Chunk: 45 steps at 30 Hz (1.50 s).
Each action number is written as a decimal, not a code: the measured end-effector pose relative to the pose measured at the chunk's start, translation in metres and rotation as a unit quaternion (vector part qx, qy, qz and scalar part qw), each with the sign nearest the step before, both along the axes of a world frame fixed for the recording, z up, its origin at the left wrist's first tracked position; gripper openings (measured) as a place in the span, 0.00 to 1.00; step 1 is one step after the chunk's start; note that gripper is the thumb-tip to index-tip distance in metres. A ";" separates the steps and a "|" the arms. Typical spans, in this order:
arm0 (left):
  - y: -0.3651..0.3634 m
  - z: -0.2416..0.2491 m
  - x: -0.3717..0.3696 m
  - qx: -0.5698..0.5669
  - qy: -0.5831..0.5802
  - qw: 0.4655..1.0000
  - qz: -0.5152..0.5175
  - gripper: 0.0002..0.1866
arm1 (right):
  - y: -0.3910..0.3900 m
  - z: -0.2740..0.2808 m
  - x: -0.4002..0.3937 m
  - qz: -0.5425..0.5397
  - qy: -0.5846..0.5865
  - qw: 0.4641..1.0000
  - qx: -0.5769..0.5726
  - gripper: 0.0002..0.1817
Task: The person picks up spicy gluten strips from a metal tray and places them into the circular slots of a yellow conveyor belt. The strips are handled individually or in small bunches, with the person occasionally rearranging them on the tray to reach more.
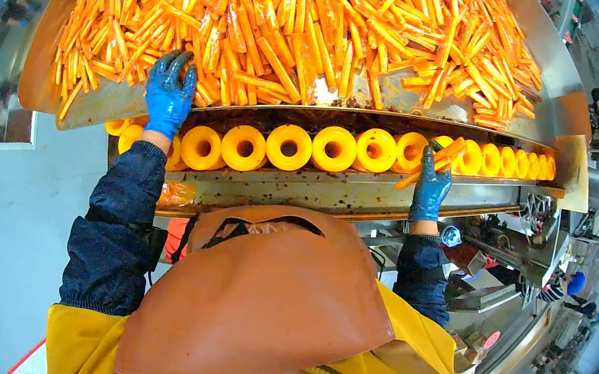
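1. A few orange sticks sit slantwise in the right hand, just in front of the yellow rings, the blue-gloved fingers clamped on them
2. The left hand, also in a blue glove with dark smears, touches the near edge of the heap, fingers slightly apart; I cannot tell whether it grips any sticks
3. The heap, glossy and pointing every way, covers most of a metal tray, whose bare surface shows near the front middle
4. Along the tray's near edge runs a row of hollow yellow rings, side by side
5. Below them a metal ledge is speckled with dark crumbs, a shiny orange bundle at its left end
6. A red oval sign stands out at right, its marks too small to read
7. A brown apron covers a yellow garment, with dark sleeves
8. Pale blue-grey floor spreads at left; cluttered equipment fills the right side, with bright lights near the edge
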<state>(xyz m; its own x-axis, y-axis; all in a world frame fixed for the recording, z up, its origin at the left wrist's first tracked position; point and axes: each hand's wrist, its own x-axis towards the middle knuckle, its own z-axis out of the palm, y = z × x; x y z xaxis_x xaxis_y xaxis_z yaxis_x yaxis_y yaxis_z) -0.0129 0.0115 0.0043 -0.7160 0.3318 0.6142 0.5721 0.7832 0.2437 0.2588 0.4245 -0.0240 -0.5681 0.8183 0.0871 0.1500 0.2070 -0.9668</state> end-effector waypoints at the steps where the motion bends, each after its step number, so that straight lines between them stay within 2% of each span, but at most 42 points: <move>1: 0.000 -0.001 0.000 0.000 -0.005 1.000 0.000 0.14 | -0.012 0.015 -0.004 -0.001 0.016 0.999 -0.052 0.10; 3: 0.000 -0.003 -0.001 0.001 -0.005 1.000 0.000 0.13 | -0.030 0.014 -0.012 0.038 0.059 0.988 -0.139 0.09; 4: 0.000 -0.003 -0.001 0.001 -0.006 1.000 -0.001 0.13 | -0.046 0.010 -0.017 0.064 0.051 0.989 -0.124 0.10; 5: 0.001 -0.003 -0.001 -0.002 -0.006 1.000 0.000 0.13 | -0.062 0.011 -0.023 0.090 0.068 0.980 -0.164 0.11; 6: 0.000 -0.002 -0.001 -0.005 -0.006 1.000 0.002 0.13 | -0.073 0.009 -0.027 0.125 0.006 0.967 -0.221 0.14; 9: 0.000 -0.002 -0.001 -0.003 0.002 1.000 -0.001 0.14 | -0.092 0.008 -0.041 0.170 0.028 0.954 -0.247 0.15; 11: -0.001 -0.002 -0.002 -0.004 0.001 1.000 0.002 0.13 | -0.090 0.011 -0.041 0.177 0.048 0.969 -0.168 0.15; 12: -0.001 -0.001 -0.001 -0.004 -0.003 1.000 0.001 0.13 | -0.085 0.013 -0.038 0.195 0.016 0.974 -0.114 0.14; 15: 0.000 0.000 0.001 -0.003 -0.016 1.000 0.007 0.14 | -0.071 0.006 -0.035 0.194 0.024 0.970 -0.144 0.15; 17: -0.001 0.000 0.001 -0.005 -0.032 0.999 0.012 0.14 | -0.052 -0.019 -0.030 0.164 -0.081 0.979 -0.092 0.16; 18: -0.001 0.000 0.001 -0.002 -0.033 0.999 0.009 0.14 | -0.048 -0.012 -0.028 0.164 -0.081 0.979 -0.092 0.16; 20: -0.002 -0.003 -0.001 0.001 -0.034 0.999 0.005 0.14 | -0.041 0.009 -0.026 0.154 -0.165 0.971 -0.080 0.18; 21: -0.002 -0.003 0.000 0.014 -0.037 0.999 0.004 0.15 | -0.034 0.005 -0.024 0.189 -0.104 0.973 -0.079 0.17; 22: -0.002 -0.003 0.000 0.027 -0.040 0.999 0.003 0.15 | -0.030 0.002 -0.022 0.189 -0.104 0.973 -0.079 0.17; 24: 0.001 0.005 0.006 0.052 -0.025 0.998 -0.006 0.18 | -0.025 0.003 -0.021 0.146 0.000 0.988 -0.040 0.16; 26: 0.020 0.028 0.014 0.077 -0.010 0.997 -0.015 0.20 | -0.043 0.037 -0.028 0.133 -0.022 0.990 -0.036 0.16; 28: 0.061 0.061 0.029 -0.002 -0.091 0.973 -0.214 0.27 | -0.058 0.045 -0.033 0.212 -0.019 0.970 -0.118 0.17; 29: 0.080 0.073 0.031 -0.075 -0.114 0.956 -0.260 0.30 | -0.064 0.031 -0.038 0.232 -0.059 0.967 -0.089 0.17; 30: 0.097 0.080 0.029 -0.146 -0.134 0.931 -0.305 0.33 | -0.070 0.012 -0.044 0.250 -0.057 0.966 0.033 0.18; 31: 0.107 0.080 0.027 -0.146 -0.132 0.932 -0.306 0.33 | -0.078 0.022 -0.049 0.287 -0.131 0.948 0.038 0.19; 32: 0.115 0.077 0.024 -0.227 -0.097 0.918 -0.310 0.33 | -0.085 0.036 -0.052 0.322 -0.205 0.923 0.042 0.21; 33: 0.122 0.072 0.021 -0.306 -0.062 0.898 -0.310 0.34 | -0.090 0.043 -0.055 0.300 -0.183 0.935 0.052 0.20; 34: 0.131 0.064 0.015 -0.306 -0.061 0.899 -0.309 0.34 | -0.086 0.044 -0.060 0.301 -0.182 0.935 0.054 0.20; 36: 0.149 0.044 0.001 -0.334 0.019 0.868 -0.366 0.28 | -0.068 0.044 -0.079 0.267 -0.093 0.956 0.082 0.17; 37: 0.159 0.046 -0.002 -0.338 -0.029 0.860 -0.381 0.20 | -0.060 0.056 -0.090 0.217 -0.098 0.956 0.174 0.14; 38: 0.165 0.048 -0.004 -0.338 -0.028 0.860 -0.383 0.20 | -0.054 0.071 -0.105 0.207 -0.110 0.937 0.261 0.16; 40: 0.176 0.079 -0.002 -0.403 -0.188 0.820 -0.361 0.17 | -0.043 0.068 -0.134 0.186 -0.189 0.872 0.412 0.21; 42: 0.177 0.072 -0.010 -0.414 -0.185 0.816 -0.359 0.15 | -0.051 0.073 -0.162 0.222 -0.293 0.834 0.411 0.27; 43: 0.172 0.072 -0.012 -0.353 -0.147 0.854 -0.353 0.16 | -0.049 0.049 -0.179 0.220 -0.303 0.826 0.421 0.33; 45: 0.162 0.070 -0.020 -0.215 -0.038 0.912 -0.346 0.18 | -0.063 0.056 -0.200 0.218 -0.364 0.828 0.367 0.25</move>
<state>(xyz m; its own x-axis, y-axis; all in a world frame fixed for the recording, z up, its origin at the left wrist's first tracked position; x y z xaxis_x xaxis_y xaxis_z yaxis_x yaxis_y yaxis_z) -0.0333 0.1735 0.0745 -0.2776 0.9198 0.2775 0.9604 0.2724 0.0578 0.0586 0.3613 0.0317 -0.9159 0.4007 -0.0244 0.3941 0.8862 -0.2436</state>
